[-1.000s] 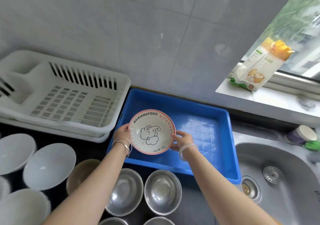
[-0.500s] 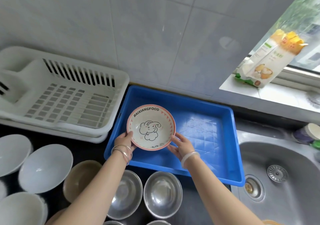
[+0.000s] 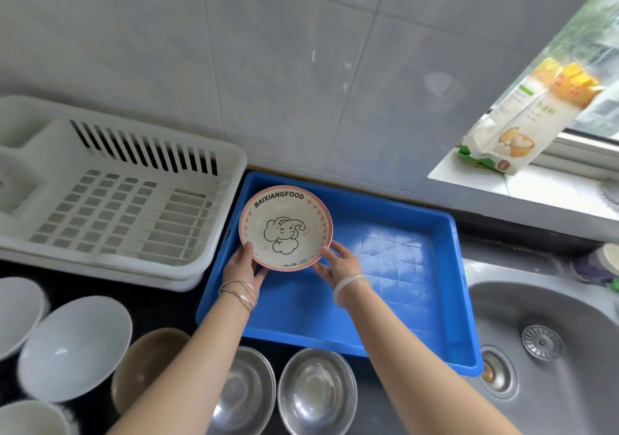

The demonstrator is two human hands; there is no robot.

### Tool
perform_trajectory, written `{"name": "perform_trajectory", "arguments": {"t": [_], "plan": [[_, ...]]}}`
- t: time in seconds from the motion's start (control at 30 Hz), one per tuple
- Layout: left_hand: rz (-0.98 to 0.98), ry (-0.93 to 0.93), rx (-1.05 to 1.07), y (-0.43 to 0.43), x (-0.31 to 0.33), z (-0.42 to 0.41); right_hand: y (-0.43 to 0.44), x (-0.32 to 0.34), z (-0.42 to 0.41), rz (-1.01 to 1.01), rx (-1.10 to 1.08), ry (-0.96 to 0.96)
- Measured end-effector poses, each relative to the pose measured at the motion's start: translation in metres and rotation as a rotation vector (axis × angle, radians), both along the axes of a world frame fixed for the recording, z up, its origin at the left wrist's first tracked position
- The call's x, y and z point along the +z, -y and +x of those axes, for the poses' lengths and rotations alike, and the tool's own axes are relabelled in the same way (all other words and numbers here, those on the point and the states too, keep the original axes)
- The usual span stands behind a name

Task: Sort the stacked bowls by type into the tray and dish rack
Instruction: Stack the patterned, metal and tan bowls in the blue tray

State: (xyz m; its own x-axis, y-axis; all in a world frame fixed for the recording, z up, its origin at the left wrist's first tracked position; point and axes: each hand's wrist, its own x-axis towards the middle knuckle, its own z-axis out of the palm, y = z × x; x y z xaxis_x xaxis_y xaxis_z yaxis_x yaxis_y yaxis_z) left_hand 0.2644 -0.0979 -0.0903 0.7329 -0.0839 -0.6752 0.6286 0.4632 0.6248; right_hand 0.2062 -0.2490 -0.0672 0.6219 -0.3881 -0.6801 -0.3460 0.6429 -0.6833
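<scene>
Grey wall tiles back a dark countertop where a blue tray [image 3: 385, 267] sits between a white dish rack [image 3: 110, 200] and a steel sink [image 3: 552, 351]. Over the tray's far left corner, a pink-rimmed ceramic bowl [image 3: 285, 227] printed with a cartoon elephant is gripped at its near rim: left hand [image 3: 242, 267] clasping the lower left edge, right hand [image 3: 338, 263] the lower right, fingers underneath. Steel bowls [image 3: 316, 391] wait nearby.

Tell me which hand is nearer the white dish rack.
Left. The left hand grips the cartoon bowl beside the dish rack; the right hand holds its far side.
</scene>
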Motion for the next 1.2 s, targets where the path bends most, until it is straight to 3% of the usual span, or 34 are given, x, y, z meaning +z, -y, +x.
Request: {"name": "perform_trajectory", "arguments": {"t": [0.2,0.63,0.8,0.9,1.03,1.2], "plan": [[0.031,0.019,0.026,0.004,0.002,-0.003,0.000,0.002,0.001,-0.010,0.006,-0.035],[0.406,0.234,-0.152,0.009,0.021,-0.049,0.019,0.034,-0.047,-0.219,0.280,-0.040],[0.465,0.315,-0.332,0.035,0.043,-0.108,0.037,0.059,-0.119,-0.408,0.265,0.003],[0.443,0.330,-0.479,0.068,0.056,-0.165,0.053,0.069,-0.185,-0.628,0.251,-0.029],[0.396,0.367,-0.809,0.110,0.063,-0.255,0.082,0.073,-0.288,-0.978,0.209,-0.244],[0.540,0.504,-1.200,0.136,0.058,-0.333,0.112,0.065,-0.400,-1.113,0.221,-0.547]]}}
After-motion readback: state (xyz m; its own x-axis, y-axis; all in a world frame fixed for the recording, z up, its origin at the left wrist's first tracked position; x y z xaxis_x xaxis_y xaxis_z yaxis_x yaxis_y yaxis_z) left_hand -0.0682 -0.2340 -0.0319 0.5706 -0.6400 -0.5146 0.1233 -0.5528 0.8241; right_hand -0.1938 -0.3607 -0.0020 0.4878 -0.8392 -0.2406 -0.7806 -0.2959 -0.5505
